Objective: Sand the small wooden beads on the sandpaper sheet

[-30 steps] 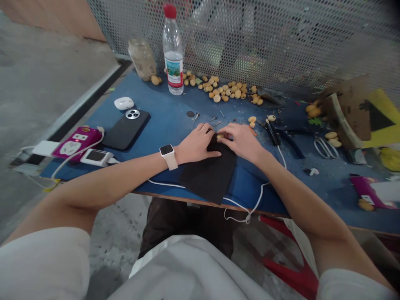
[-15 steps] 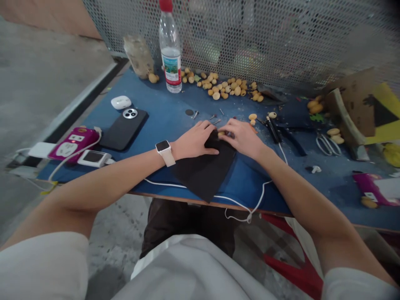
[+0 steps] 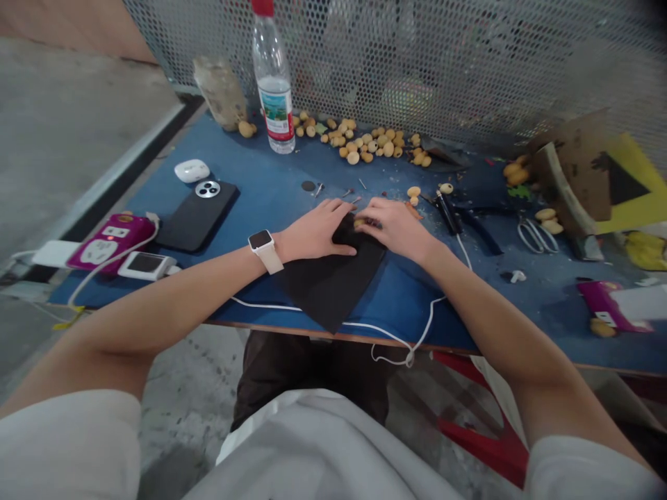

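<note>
1. Two bare hands work at the middle of the table's near edge, seen from the single head view. The left hand (image 3: 313, 235), with a white smartwatch (image 3: 263, 250) on its wrist, lies flat on a black cloth (image 3: 328, 288). Its fingers (image 3: 338, 221) are slightly spread and press down on the cloth.
2. The right hand (image 3: 396, 228) is curved over the cloth's far end, its fingers (image 3: 378, 214) bent downward and close together. A small tan oval piece (image 3: 359, 223) sits at the fingertips, partly hidden; whether they pinch it, I cannot tell.
3. The black cloth lies on the blue table (image 3: 396, 305), a soft, dark, tilted rectangle with its lower corner near the edge. A white cable (image 3: 292, 307) runs beneath and around it.
4. Farther back, a heap of tan oval pieces (image 3: 359, 142) lies loose on the table beside a water bottle (image 3: 274, 83) with a red cap. A clear bag (image 3: 220, 92) stands near them against perforated metal mesh (image 3: 417, 62).
5. To the left lie a black phone (image 3: 195, 217), a white earbud case (image 3: 192, 170), a magenta power strip (image 3: 110, 241) and a white power bank (image 3: 146, 265). To the right lie black-handled pliers (image 3: 482, 229), scissors (image 3: 536, 236) and torn cardboard (image 3: 573, 180).
</note>
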Available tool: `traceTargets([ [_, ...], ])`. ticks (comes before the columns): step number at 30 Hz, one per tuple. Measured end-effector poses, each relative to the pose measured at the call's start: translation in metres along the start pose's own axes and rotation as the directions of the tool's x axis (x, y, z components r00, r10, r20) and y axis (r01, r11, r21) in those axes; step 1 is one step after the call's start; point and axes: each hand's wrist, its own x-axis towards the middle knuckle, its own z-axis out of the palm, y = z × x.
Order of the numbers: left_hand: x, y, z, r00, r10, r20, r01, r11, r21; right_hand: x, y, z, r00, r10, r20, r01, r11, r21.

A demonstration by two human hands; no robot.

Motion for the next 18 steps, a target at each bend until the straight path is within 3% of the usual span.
traceTargets([
  [5,-0.0007,-0.0015,-0.0018,1.000,0.002,0.008,-0.002,1.000,-0.006,0.0001,0.0034,0.0020,0.999,0.014,-0.042,-0.014,1.000,-0.001],
  [18,-0.0007,-0.0036,-0.0010,1.000,0.003,0.003,-0.003,1.000,-0.024,0.0041,-0.0019,0.0045,0.999,0.030,-0.015,-0.030,1.000,-0.002],
])
